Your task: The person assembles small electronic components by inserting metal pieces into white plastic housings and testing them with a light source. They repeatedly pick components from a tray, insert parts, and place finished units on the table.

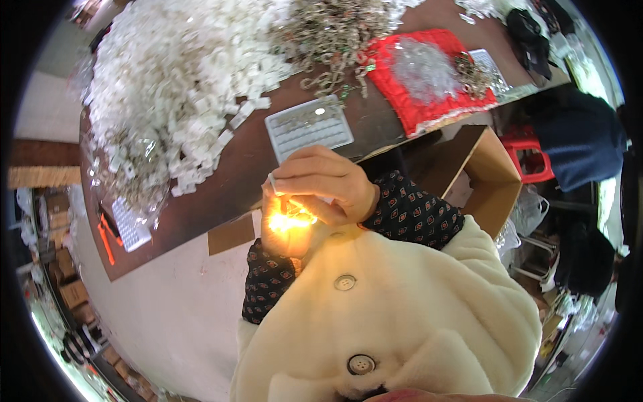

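Both my hands are raised close to my chest, above my cream fleece coat [402, 315]. My right hand [325, 182] lies on top with its fingers curled, and a small white plastic piece [272, 182] shows at its fingertips. Just beneath it, my left hand [281, 236] is closed around a small thing that gives off a bright orange-yellow glow [289, 221] between the two hands. The glow hides what that thing is. Both wrists wear dark patterned cuffs.
The brown table [234, 167] carries a big heap of white plastic pieces [181, 74], a tangle of metal hooks [328, 30], a red tray [415, 114] and two white grid trays [308, 127] [130, 226]. An open cardboard box [495, 174], a red stool [532, 157] and a person in dark blue [579, 134] are at the right.
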Available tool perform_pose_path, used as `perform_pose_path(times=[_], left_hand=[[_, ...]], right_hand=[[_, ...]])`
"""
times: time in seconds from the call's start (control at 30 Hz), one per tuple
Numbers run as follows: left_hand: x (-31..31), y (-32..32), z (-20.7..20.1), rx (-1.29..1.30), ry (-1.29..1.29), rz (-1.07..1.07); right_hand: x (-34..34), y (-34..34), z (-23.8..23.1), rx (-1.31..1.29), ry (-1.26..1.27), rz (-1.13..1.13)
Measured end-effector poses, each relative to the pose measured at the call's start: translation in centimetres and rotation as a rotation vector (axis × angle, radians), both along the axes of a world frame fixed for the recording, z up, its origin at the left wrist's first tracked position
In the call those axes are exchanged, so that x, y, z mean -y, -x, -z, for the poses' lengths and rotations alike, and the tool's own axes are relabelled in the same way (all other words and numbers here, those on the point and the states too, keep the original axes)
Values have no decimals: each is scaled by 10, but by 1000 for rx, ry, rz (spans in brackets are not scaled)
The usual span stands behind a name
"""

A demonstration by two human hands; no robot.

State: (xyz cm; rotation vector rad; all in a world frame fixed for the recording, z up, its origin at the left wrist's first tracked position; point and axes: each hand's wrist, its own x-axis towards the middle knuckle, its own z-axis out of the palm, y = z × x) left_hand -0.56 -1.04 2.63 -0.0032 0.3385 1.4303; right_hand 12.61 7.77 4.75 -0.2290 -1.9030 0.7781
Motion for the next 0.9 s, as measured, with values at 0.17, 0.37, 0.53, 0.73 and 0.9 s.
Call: perform_pose_path(times=[0.17, 0.37, 0.53, 0.73, 0.9], left_hand=[[-11, -7, 9, -291, -83, 165], [-16, -14, 14, -210, 2, 146], [-21, -20, 15, -249, -98, 132], [-21, -14, 13, -357, -46, 128], [-21, -14, 16, -368, -41, 87]], right_hand=[[0, -64, 12, 237, 100, 143], [-47, -149, 30, 363, 226, 988], [-87, -151, 43, 423, 123, 921], [-120, -133, 48, 639, 175, 969], [-118, -138, 49, 617, 165, 955]])
